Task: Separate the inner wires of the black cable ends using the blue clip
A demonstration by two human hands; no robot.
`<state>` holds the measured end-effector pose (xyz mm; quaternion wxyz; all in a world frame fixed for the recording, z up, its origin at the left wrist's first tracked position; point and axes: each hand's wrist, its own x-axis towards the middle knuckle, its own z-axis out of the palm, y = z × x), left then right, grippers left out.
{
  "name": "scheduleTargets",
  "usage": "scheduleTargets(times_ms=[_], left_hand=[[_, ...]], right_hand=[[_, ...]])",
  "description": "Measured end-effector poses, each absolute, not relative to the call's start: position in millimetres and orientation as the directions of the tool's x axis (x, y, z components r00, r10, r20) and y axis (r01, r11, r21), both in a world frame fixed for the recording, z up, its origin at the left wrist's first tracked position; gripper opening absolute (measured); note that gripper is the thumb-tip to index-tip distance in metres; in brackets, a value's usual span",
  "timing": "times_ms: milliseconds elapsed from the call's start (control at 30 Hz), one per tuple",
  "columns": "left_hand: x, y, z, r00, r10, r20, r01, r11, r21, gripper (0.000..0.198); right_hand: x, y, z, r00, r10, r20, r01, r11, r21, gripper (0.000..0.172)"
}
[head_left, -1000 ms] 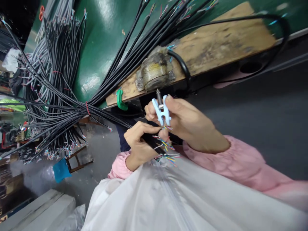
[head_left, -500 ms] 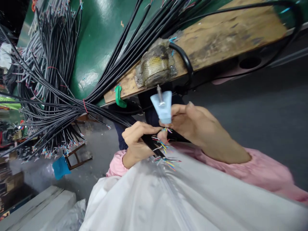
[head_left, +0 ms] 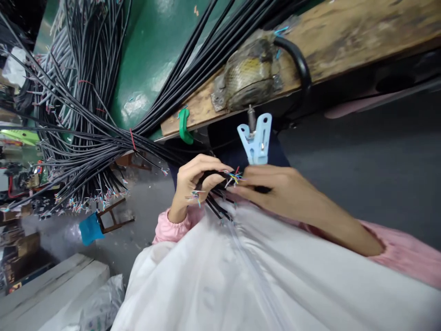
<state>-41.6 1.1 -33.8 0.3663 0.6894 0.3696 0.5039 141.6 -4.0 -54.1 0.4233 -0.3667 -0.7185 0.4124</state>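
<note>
Gripping black cables point(head_left: 210, 176): left hand point(head_left: 196, 181). Wire ends point(head_left: 234, 177): 3 o'clock from it, at right hand point(head_left: 282, 186) fingertips; pinch unclear.

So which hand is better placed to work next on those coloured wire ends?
Probably the right hand: its fingertips are right at the coloured wire ends, near the light-blue plastic clip. The left hand looks busy gripping the black cables.

Left fingers point(head_left: 206, 165) partly hide the black cables point(head_left: 209, 174); the right edge crops the board point(head_left: 361, 39).
</note>
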Motion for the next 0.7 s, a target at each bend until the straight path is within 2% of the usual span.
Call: scheduleTargets(times_ms=[67, 133, 267, 433, 600, 700], left_hand=[[-39, -3, -32, 0.194, 0.871, 0.452, 0.218, -0.487, 0.846, 0.028], [-36, -6, -33, 0.185, 0.864, 0.469, 0.27, -0.504, 0.821, 0.031], [-31, -11, -38, 0.16, 0.861, 0.483, 0.298, -0.508, 0.808, 0.03], [-27, -14, -36, 0.207, 0.837, 0.506, 0.311, -0.547, 0.777, 0.025], [-28, -13, -35, 0.299, 0.732, 0.613, 0.259, -0.68, 0.686, 0.024], [-28, -15, -38, 0.31, 0.741, 0.596, 0.284, -0.67, 0.686, 0.021]], right_hand=[[142, -7, -51, -0.221, 0.877, 0.426, 0.204, 0.469, -0.859, 0.02], [143, -10, -45, -0.121, 0.867, 0.483, 0.175, 0.498, -0.849, 0.006], [141, -12, -35, -0.045, 0.875, 0.482, 0.079, 0.484, -0.871, 0.014], [135, -13, -30, 0.003, 0.892, 0.453, 0.067, 0.452, -0.89, 0.018], [142, -13, -29, -0.07, 0.904, 0.421, 0.057, 0.425, -0.903, 0.018], [152, -13, -29, -0.146, 0.901, 0.409, 0.019, 0.416, -0.909, 0.021]])
